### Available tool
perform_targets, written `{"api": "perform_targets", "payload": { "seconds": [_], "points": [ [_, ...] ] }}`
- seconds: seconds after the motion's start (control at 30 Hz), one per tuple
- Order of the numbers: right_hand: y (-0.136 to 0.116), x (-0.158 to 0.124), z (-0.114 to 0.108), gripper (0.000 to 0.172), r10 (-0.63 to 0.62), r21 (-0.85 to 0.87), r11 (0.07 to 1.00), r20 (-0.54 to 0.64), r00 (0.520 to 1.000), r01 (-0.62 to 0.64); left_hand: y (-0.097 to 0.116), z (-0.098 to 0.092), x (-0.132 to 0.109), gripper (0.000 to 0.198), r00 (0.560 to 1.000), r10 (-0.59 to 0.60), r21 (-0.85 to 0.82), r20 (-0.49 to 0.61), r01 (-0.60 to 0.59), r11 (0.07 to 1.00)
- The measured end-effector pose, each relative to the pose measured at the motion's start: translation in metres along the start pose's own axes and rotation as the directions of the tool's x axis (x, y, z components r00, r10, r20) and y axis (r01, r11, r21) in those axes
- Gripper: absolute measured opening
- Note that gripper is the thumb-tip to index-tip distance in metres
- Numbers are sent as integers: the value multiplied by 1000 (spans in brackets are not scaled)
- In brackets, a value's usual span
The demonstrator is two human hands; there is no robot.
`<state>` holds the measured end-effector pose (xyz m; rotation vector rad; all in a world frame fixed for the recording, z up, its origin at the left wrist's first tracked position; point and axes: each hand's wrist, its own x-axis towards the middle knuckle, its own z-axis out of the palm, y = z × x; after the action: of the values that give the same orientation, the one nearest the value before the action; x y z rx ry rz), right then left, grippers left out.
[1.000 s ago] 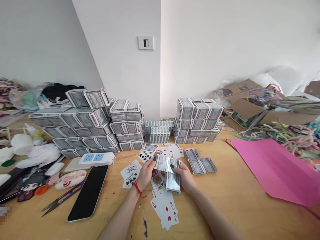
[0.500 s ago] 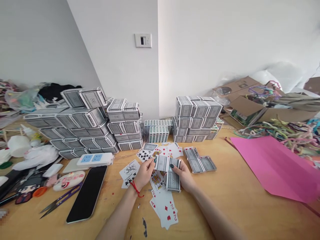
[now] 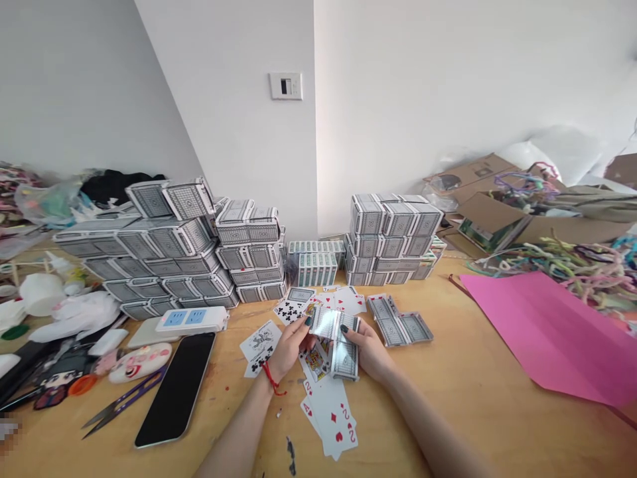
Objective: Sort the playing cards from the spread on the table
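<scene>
Basically, L hand pinches the L end of the L-shaped card piece, R hand grips its corner, thumbs on top. It's btwn hands, over loose cards on the worktop. Similar piece near R hand; phone well apart, L side.

"What's the front L-shaped card piece like?"

"Smooth coated card, by the look of it; it throws back a hard white glare."

"And the loose playing cards?"

"Slick paper stock, with a softer sheen. The tabletop under them looks like smooth wood, faintly glossy."

"The phone?"

"Glassy and polished, quite unlike the pink sheet, which looks like matt paper."

"Any metal?"

"The scissor blades. The power strip is smooth white plastic."

"Anything rough?"

"The yarn heap, fuzzy and fibrous, beside the open box of dull cardboard."
</scene>
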<state>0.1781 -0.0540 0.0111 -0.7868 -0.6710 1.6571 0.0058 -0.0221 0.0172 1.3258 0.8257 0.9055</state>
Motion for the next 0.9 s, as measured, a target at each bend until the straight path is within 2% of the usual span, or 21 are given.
{"api": "perform_targets", "payload": {
  "seconds": [0.13,0.27,0.43,0.57,0.8,0.9],
  "points": [
    [5,1,-4,29,-45,-14,999,-11,999,44,-1,2,2,23,1000,-3,110,10,2,994],
    [10,1,-8,29,-99,-78,992,-35,994,96,-3,3,4,24,996,39,239,-78,-19,971],
    [11,1,-8,29,-80,-92,993,-32,996,77,-10,3,4,29,980,68,427,-188,19,904],
    [9,1,-6,31,-79,-81,994,-48,996,75,-12,5,3,28,970,59,396,-237,41,917],
    [7,1,-3,33,-62,-54,997,-58,996,59,-6,5,2,25,988,78,351,-135,-26,936],
    [5,0,-2,31,-55,-76,996,-48,997,51,-3,4,4,27,992,28,304,-119,9,953]
  ]
}}
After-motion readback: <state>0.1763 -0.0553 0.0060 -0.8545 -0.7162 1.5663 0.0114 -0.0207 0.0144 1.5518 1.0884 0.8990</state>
